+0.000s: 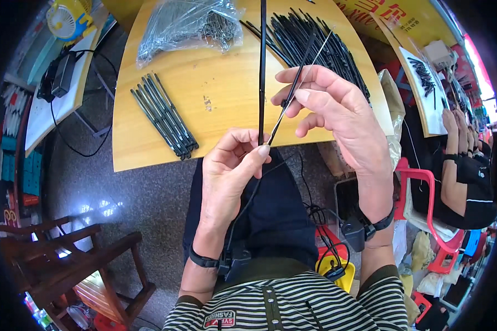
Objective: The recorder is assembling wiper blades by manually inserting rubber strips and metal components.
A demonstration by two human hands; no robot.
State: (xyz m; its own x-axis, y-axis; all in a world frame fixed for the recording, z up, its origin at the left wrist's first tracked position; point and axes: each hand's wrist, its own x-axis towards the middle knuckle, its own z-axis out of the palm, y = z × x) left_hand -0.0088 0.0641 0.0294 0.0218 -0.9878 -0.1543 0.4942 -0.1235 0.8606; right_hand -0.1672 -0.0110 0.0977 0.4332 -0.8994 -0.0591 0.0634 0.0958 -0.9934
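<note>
My left hand pinches the lower end of a long, flat black strip between thumb and forefinger. The strip stands nearly upright and runs out past the top edge. In the same pinch lies the lower end of a thin metal wire, slanting up to the right. Beside the wire runs a second, slimmer black strip. Higher up, my right hand closes thumb and forefinger on the wire and this slim strip, its other fingers loosely curled. How the lower ends meet is hidden by my left fingertips.
On the wooden table lie a neat row of black strips, a loose pile of them and a clear bag of thin metal pieces. A red plastic chair and another person's arm are at right; a wooden chair stands left.
</note>
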